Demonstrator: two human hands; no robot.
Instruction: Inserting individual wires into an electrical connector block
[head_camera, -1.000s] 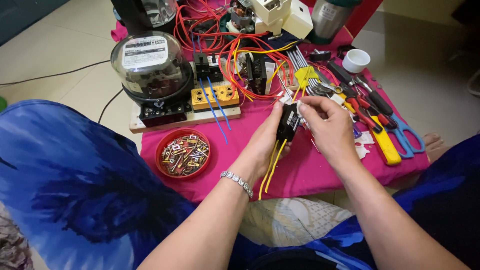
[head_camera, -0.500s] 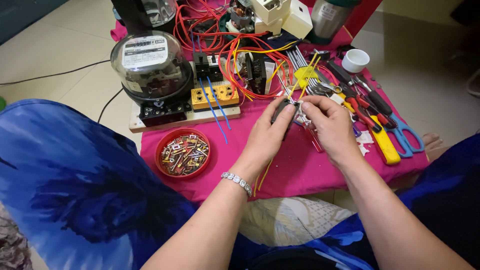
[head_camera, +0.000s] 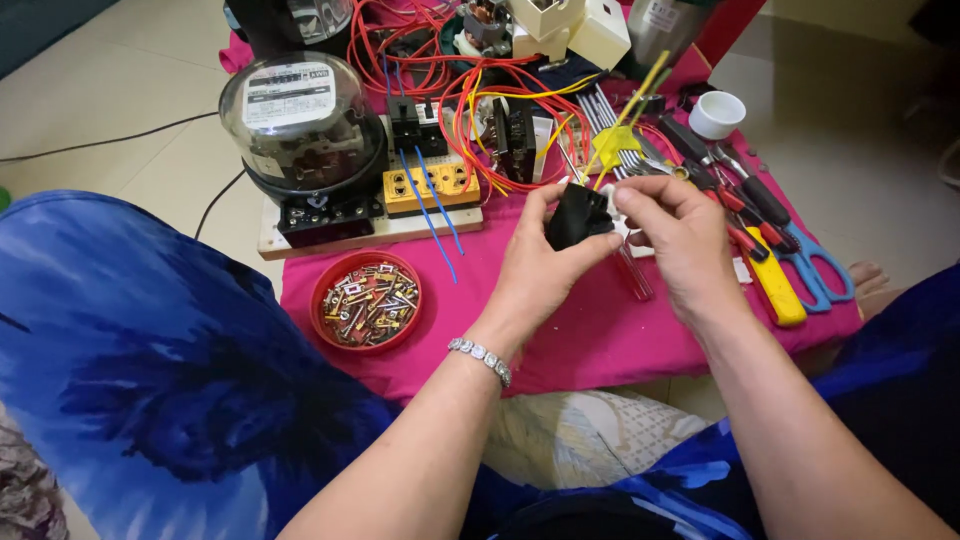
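Both hands meet above the desk's middle: the left hand (head_camera: 540, 265) grips a black plug (head_camera: 578, 215) from below, thumb up its side, while the right hand (head_camera: 675, 235) pinches a yellow wire (head_camera: 628, 110) at the plug's top, the wire slanting up toward the far right corner.

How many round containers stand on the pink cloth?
2: a red bowl of screws left of the left hand, and a white cup beyond the right hand. Others may be hidden among the wires.
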